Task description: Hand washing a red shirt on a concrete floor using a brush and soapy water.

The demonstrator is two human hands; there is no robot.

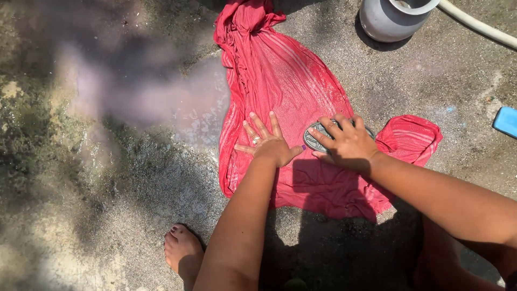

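Note:
A wet red cloth (280, 81) lies spread on the concrete ground, bunched at its far end and folded at the right. My left hand (267, 141) presses flat on the cloth with fingers spread; a ring shows on one finger. My right hand (347, 143) grips an oval grey scrubbing brush (315, 139) set against the cloth, just right of my left hand. Most of the brush is hidden under my fingers.
A grey metal pot (390, 19) stands at the back right with a pale hose (479, 24) running past it. A blue object (506, 121) sits at the right edge. My bare foot (183, 253) rests at the bottom. The ground (107, 161) is wet and soapy.

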